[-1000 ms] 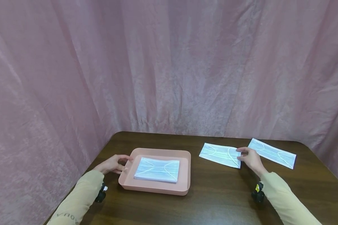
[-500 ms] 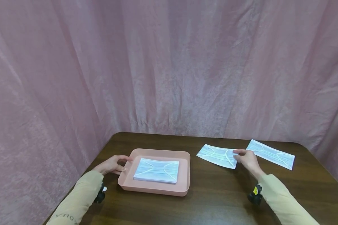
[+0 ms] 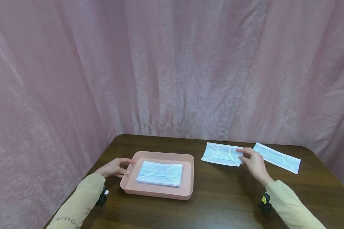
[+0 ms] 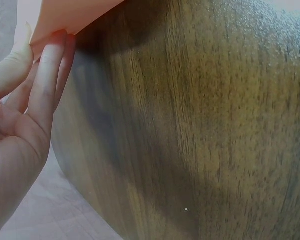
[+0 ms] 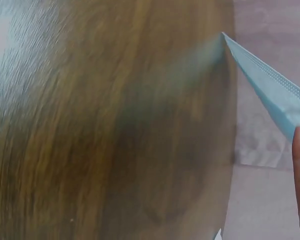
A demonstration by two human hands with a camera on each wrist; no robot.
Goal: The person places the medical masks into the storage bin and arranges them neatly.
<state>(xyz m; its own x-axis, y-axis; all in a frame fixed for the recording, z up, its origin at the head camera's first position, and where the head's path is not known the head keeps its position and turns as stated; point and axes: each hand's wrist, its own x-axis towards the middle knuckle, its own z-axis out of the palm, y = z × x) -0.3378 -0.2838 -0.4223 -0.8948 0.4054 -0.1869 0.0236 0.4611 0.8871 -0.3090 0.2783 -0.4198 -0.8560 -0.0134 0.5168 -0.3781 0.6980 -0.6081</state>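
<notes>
My left hand (image 3: 113,167) grips the left wall of a shallow pink tray (image 3: 157,194); in the left wrist view the thumb lies at its rim and the fingers (image 4: 49,70) press from outside and below. Inside the tray lies a neat stack of pale blue face masks (image 3: 160,173) with white ear loops. My right hand (image 3: 255,163) pinches the right end of a single face mask (image 3: 219,154) between thumb and fingers. In the right wrist view that mask (image 5: 277,87) is tilted above the table, with its blurred reflection below; most of the hand is out of frame there.
Another face mask (image 3: 278,158) lies flat at the table's back right, just beyond my right hand. The dark wooden table (image 3: 212,197) has rounded back corners. A pink velvet curtain (image 3: 172,70) hangs behind it and along the left side.
The mask in my right hand has shifted slightly left, then risen a little and levelled out. My left hand, the tray and its stack have stayed in place.
</notes>
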